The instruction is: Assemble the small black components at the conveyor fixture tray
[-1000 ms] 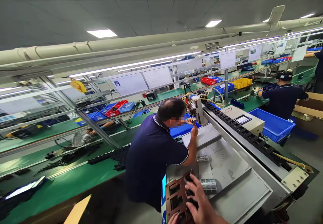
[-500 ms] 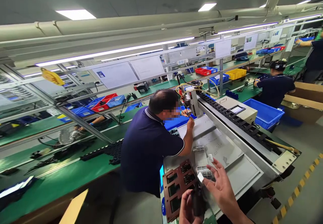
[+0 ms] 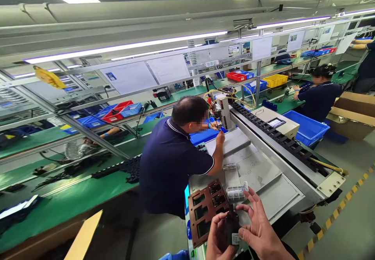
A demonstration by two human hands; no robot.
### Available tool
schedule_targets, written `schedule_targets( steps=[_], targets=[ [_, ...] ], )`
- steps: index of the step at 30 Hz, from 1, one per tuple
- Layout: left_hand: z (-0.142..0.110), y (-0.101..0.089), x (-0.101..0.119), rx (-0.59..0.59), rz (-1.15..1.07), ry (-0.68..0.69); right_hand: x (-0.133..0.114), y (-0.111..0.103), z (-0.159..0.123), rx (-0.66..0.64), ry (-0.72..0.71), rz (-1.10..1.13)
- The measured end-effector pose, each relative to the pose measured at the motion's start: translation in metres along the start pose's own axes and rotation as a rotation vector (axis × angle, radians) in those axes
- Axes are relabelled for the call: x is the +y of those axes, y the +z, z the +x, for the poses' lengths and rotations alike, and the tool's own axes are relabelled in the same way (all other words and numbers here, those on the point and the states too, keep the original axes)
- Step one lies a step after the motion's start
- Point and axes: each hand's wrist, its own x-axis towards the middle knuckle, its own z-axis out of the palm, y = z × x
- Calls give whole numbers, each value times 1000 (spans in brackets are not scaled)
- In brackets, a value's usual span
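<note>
My left hand [image 3: 216, 239] is closed around a small black plastic part [image 3: 232, 224] at the bottom of the view, right of centre. A small printed white label [image 3: 235, 238] lies against the part's lower side, and the thumb of my right hand [image 3: 260, 230] touches its edge. Another white label [image 3: 245, 186] clings to a raised fingertip of that hand, whose fingers are spread. Beside my left hand is a reddish-brown fixture plate [image 3: 202, 197] with rectangular cutouts, some holding black parts. A roll of labels [image 3: 234, 193] sits just beyond my hands.
A co-worker [image 3: 172, 162] in a dark shirt sits close ahead on the left, reaching across the pale machine bed [image 3: 275, 197]. The machine's gantry rail [image 3: 275, 146] runs along the right. Blue bin [image 3: 306, 129] and cardboard boxes [image 3: 351, 115] stand farther right.
My right hand has brought one label down against the black part, with its thumb near my left hand. The other label stays on its fingertip. The view has shifted slightly.
</note>
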Motion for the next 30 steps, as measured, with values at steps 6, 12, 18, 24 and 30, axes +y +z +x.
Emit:
schedule_targets(
  steps=[6,12,18,24,30],
  targets=[
    [-2,2,3,12,-38,16,0,2,4,-34,39,-115],
    [-3,2,10,61,6,32,-1,10,5,-54,52,-142],
    [-5,-3,9,78,-6,29,-5,10,4,-109,72,-206],
    [-6,-3,6,74,-41,21,-2,10,1,-64,46,-256],
    [-5,-8,11,82,4,-1,15,19,-7,10,-293,-398]
  ],
)
